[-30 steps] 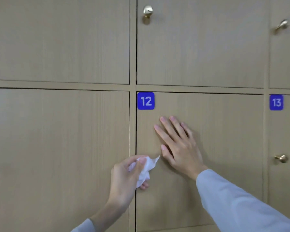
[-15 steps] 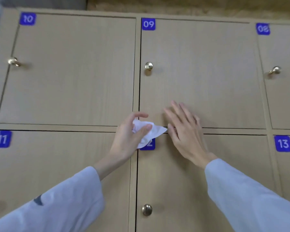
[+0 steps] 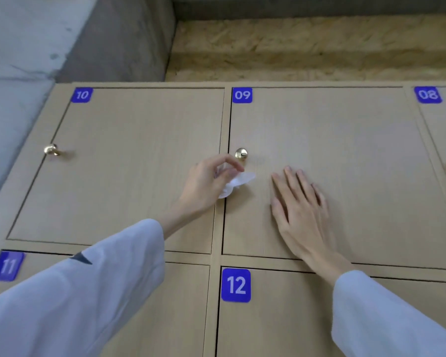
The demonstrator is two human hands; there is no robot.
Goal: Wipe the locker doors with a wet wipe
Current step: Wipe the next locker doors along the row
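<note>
Light wood-grain locker doors fill the view below a grey concrete wall (image 3: 36, 47) and a strip of chipboard (image 3: 307, 47).

1. Task item. The crumpled white wet wipe (image 3: 236, 184) is pinched in the fingers (image 3: 229, 163) of the left hand (image 3: 206, 184). It sits at the left edge of the tan wooden door labelled 09 (image 3: 345, 140), just below the round brass knob (image 3: 241, 153) of that door. Whether the wipe presses on the panel or hangs just off it cannot be determined.

2. Support hand. The right hand (image 3: 301, 210) lies flat on door 09, fingers spread and holding nothing.

3. Surroundings. The tan door labelled 10 (image 3: 129, 150) adjoins on the left; the doors labelled 11 (image 3: 36, 258) and 12 (image 3: 281, 318) lie below; door 08 (image 3: 443, 130) adjoins on the right. Pale blue-grey sleeves (image 3: 75, 292) cover both forearms.

4. Progress assessment. No moisture streaks or dirt are visible on any panel, so completed doors cannot be identified. Judging by hand placement, door 09 is the panel in hand, with the stroke starting near its knob. The broad face of door 09 probably remains, as may the neighbouring doors.
</note>
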